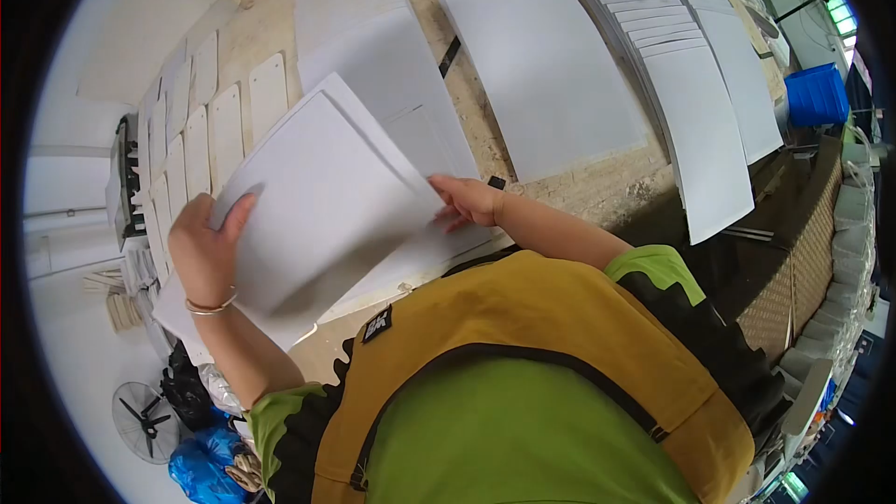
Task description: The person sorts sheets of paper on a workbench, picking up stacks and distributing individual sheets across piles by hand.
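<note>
Large white sheets (322,196) lie tilted in front of me, a few together with their edges slightly offset at the upper right. My left hand (210,233), a bangle at its wrist, grips their left edge with the thumb on top and the fingers underneath. At the right corner, my right hand (467,201) pinches the edge, some of its fingers hidden below it. Under and beyond the held sheets, another white stack (387,75) rests on the worn tabletop (588,170).
More white stacks (551,65) run rightward, one fanned stack (709,140) overhanging the table's front edge. Small white rounded panels (269,86) lie in rows at left. A blue bin (817,95) stands far right; a fan (147,422) and blue bags (207,467) are lower left.
</note>
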Motion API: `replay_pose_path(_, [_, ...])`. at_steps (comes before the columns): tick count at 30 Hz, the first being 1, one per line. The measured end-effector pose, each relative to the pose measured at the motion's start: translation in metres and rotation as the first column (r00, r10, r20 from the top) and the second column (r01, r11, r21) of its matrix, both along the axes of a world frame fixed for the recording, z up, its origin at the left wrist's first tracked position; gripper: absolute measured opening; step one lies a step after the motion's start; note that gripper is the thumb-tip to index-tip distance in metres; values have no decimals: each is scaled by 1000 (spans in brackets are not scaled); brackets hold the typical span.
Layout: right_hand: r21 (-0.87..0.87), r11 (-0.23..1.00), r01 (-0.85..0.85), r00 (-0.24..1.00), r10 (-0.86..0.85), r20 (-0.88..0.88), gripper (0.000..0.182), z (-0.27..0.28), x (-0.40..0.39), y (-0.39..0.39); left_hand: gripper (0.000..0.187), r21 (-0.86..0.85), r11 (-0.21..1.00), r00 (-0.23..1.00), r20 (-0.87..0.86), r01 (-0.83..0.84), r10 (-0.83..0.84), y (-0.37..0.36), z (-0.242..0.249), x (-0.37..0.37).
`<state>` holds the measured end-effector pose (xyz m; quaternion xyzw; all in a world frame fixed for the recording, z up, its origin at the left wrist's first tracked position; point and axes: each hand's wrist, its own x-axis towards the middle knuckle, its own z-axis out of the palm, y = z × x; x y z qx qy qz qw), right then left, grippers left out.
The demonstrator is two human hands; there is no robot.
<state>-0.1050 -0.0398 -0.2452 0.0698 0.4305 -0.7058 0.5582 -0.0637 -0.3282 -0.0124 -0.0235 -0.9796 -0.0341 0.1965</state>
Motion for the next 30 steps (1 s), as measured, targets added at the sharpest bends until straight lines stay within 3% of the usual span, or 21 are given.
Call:
replay_pose_path(3, [-66,998,13,997,-8,74,62,-12,-3,0,51,-64,997,979,201,-30,42,-12,-1,-16])
replay_pose_path(7, [-86,992,94,995,-90,47,50,-31,5,0,55,-21,1000,870,492,12,0,-22,-94,-57])
replay_pose_path(8, [75,996,50,983,-36,-181,45,-30,9,-2,55,15,999,798,602,-33,17,-18,-110,-66])
replay_pose_path(10, [406,911,69,815,184,-550,39,-26,16,-2,57,-6,1000,778,628,-26,24,-23,-153,-78])
replay_pose_path(11, [412,908,70,819,184,-543,39,-26,17,-2,58,-21,999,761,648,-25,32,-24,-166,-83])
replay_pose_path(14, [542,807,236,593,322,-738,35,-26,18,-5,61,8,999,730,682,-52,32,-15,-177,-92])
replay_pose_path(20, [557,777,293,591,311,-744,33,-25,19,-6,66,29,994,717,695,-103,54,-16,-190,-99])
replay_pose_path(23, [570,760,313,579,323,-748,33,-28,20,-9,71,-30,982,621,771,-187,142,-11,-185,-101])
replay_pose_path(30, [581,700,416,578,290,-763,34,-27,23,-11,67,-16,984,666,734,-180,133,-13,-193,-103])
